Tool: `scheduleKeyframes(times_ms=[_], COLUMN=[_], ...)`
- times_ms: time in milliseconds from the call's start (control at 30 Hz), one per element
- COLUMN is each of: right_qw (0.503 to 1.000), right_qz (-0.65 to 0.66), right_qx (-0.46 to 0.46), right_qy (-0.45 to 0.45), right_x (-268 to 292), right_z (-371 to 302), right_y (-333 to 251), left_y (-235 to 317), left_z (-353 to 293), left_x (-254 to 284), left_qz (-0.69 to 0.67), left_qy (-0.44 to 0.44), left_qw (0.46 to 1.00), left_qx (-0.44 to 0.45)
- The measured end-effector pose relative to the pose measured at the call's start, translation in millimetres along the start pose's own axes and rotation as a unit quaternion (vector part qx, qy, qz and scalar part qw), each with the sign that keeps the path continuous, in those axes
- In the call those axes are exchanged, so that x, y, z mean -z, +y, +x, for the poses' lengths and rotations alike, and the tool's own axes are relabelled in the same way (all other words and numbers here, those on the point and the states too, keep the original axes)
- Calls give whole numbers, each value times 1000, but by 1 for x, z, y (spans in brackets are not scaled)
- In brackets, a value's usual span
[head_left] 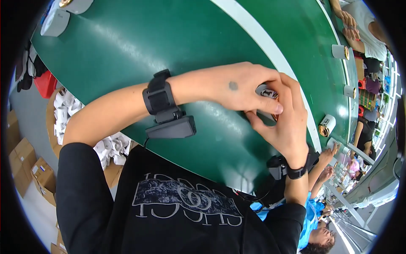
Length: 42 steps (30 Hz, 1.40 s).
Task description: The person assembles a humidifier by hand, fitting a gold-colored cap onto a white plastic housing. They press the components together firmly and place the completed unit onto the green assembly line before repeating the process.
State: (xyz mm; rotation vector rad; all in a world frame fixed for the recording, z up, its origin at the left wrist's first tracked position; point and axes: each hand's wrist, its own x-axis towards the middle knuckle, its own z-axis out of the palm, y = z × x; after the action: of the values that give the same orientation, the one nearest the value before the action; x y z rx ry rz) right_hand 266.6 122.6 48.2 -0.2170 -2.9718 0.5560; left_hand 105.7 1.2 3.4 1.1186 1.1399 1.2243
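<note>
Both of my hands are closed around a small white cylinder with dark printing and a copper-coloured edge. My left hand covers it from the left and above, its thumb lying across the front. Fingers of my right hand wrap its right side, while that thumb reaches underneath. Most of the cylinder is hidden by my fingers. It is over the green work surface; whether it rests there I cannot tell. Black straps with small dark devices sit on both my wrists.
A white stripe curves along the green surface. Similar white cylinders stand at the upper left and on the right. A carton of white pieces is beside my left arm. Co-workers' hands show along the right.
</note>
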Motion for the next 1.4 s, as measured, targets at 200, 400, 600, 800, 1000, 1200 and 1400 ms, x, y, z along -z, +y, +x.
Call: scheduleKeyframes(times_ms=[200, 400, 600, 800, 1000, 1200, 1400], right_qw=[983, 980, 965, 949, 874, 866, 822], right_qz=[48, -58, -80, -260, 415, 456, 541], right_qx=[74, -38, -210, -122, -240, -162, -130], right_qy=[162, 184, 133, 128, 84, -125, -119], right_x=[-27, 15, 19, 35, 31, 24, 32], right_z=[-7, -1, 2, -11, 28, 26, 22], right_y=[29, 96, 152, 162, 115, 73, 52], left_y=[-1, -17, -21, -20, 5, 5, 6], left_z=[3, 46, 159, 168, 55, 0, -9], left_x=[-13, 53, 111, 113, 24, -4, 5], left_qz=[7, 145, 337, 267, 114, 87, 109], left_qy=[30, 298, 480, 370, 141, 124, 125], left_qw=[1000, 941, 800, 881, 983, 988, 986], left_qx=[3, -61, -131, -127, -34, 14, -11])
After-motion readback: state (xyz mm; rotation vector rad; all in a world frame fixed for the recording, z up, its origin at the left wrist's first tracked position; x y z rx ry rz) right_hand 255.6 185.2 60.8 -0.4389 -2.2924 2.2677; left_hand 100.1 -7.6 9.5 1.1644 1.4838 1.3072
